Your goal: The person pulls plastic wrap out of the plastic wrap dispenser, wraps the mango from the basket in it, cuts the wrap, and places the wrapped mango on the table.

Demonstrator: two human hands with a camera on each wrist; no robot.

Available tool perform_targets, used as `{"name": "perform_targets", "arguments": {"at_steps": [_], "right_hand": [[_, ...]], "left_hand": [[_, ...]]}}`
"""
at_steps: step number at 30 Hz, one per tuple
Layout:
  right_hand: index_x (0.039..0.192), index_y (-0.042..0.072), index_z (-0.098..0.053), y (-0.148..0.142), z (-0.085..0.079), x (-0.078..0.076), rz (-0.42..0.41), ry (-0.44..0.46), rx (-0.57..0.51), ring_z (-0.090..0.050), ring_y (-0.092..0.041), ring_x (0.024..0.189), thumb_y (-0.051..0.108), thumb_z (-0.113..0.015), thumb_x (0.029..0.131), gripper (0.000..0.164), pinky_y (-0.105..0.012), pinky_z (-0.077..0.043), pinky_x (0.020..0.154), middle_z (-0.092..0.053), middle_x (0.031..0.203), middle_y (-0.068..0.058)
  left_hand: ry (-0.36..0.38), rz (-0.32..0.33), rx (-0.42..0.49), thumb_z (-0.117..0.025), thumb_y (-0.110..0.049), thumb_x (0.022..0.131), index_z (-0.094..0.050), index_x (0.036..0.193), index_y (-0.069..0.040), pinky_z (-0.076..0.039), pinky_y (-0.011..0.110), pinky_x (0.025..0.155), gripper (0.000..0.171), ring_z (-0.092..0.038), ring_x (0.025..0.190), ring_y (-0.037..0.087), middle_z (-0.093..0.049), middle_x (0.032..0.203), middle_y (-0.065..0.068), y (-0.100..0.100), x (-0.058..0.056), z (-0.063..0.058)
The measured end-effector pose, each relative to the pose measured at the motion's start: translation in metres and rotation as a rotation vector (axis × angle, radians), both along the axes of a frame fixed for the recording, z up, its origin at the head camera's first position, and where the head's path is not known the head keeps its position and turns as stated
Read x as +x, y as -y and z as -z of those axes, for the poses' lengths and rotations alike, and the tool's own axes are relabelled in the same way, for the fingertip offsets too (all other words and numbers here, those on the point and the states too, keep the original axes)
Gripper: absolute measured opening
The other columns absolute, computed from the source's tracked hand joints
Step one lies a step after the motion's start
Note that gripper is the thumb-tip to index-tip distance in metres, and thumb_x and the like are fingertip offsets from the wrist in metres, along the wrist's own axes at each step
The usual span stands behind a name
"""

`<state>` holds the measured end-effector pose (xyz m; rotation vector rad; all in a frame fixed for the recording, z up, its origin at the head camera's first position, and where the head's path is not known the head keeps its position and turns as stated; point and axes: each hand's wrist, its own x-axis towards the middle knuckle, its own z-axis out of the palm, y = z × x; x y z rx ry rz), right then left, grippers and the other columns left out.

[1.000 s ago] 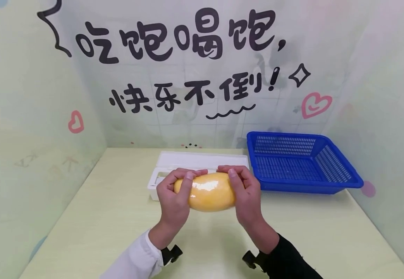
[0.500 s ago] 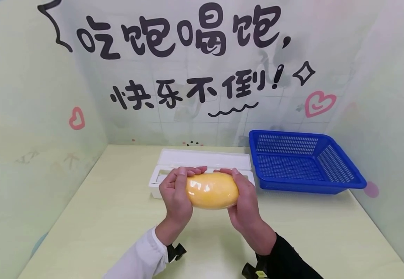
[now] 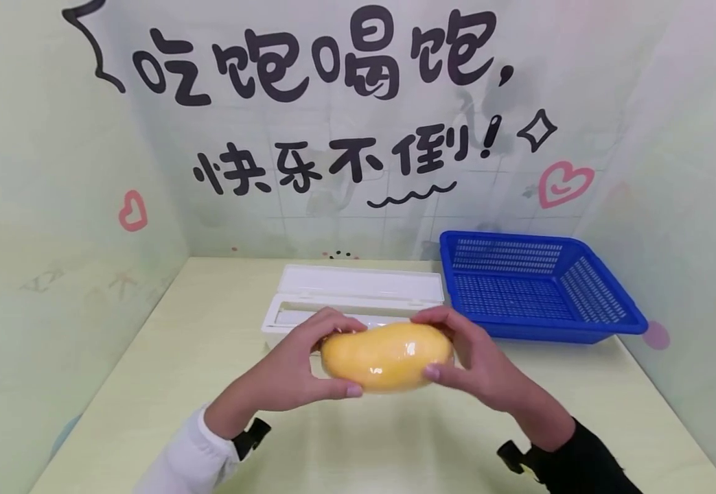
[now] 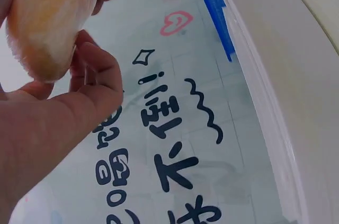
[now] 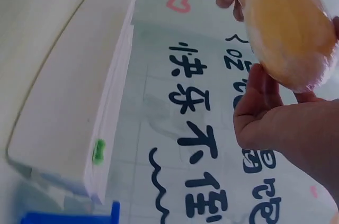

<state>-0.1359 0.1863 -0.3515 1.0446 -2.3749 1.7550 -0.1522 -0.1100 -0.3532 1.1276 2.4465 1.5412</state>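
Observation:
A yellow mango [image 3: 388, 357] tightly wrapped in clear cling film is held up above the table, lying crosswise. My left hand [image 3: 286, 367] grips its narrower left end, thumb below and fingers behind. Around the fatter right end, my right hand [image 3: 484, 360] curls with its thumb on the near side. In the left wrist view the wrapped mango [image 4: 50, 23] shows whitish folds of film over its end. The right wrist view shows similar creased film on the mango [image 5: 288, 28]. Behind the hands stands a white cling film dispenser [image 3: 360, 281] with its lid raised, its front partly hidden.
To the right of the dispenser, a blue plastic basket [image 3: 512, 295] stands at the back of the pale table [image 3: 147, 405]. Printed curtains with large black lettering enclose the table at the back and sides.
Both hands have shifted their hold on the mango, with wrists spread apart and the left thumb now beneath it. The mango has turned a little and come slightly lower, uncovering more of the dispenser.

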Motion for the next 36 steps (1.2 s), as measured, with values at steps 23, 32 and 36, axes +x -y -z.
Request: {"name": "perform_targets", "arguments": {"at_steps": [23, 32, 36], "right_hand": [[0.125, 0.012, -0.06, 0.005, 0.071, 0.008, 0.06, -0.101, 0.746, -0.058, -0.006, 0.094, 0.026, -0.084, 0.08, 0.053, -0.03, -0.054, 0.083, -0.066, 0.111, 0.007], [0.127, 0.01, -0.06, 0.008, 0.069, 0.008, 0.052, -0.106, 0.725, -0.062, -0.011, 0.101, 0.026, -0.083, 0.083, 0.053, -0.034, -0.055, 0.088, -0.068, 0.119, 0.002], [0.131, 0.008, -0.059, 0.006, 0.063, 0.006, 0.075, -0.067, 0.734, -0.064, -0.019, 0.11, 0.036, -0.082, 0.084, 0.059, -0.041, -0.055, 0.094, -0.066, 0.126, -0.003]], "left_hand": [[-0.188, -0.033, -0.647, -0.088, -0.043, 0.074, -0.067, 0.126, -0.019, -0.048, 0.027, 0.083, 0.061, -0.053, 0.096, 0.011, -0.063, 0.11, -0.004, -0.014, 0.004, 0.075], [-0.148, -0.042, -0.649, -0.088, -0.04, 0.074, -0.064, 0.127, -0.019, -0.049, 0.03, 0.083, 0.061, -0.054, 0.098, 0.013, -0.062, 0.11, -0.004, -0.011, 0.005, 0.078], [-0.106, -0.042, -0.655, -0.086, -0.046, 0.076, -0.059, 0.137, -0.018, -0.051, 0.036, 0.092, 0.073, -0.056, 0.108, 0.018, -0.06, 0.123, 0.001, -0.009, 0.002, 0.073]]}}
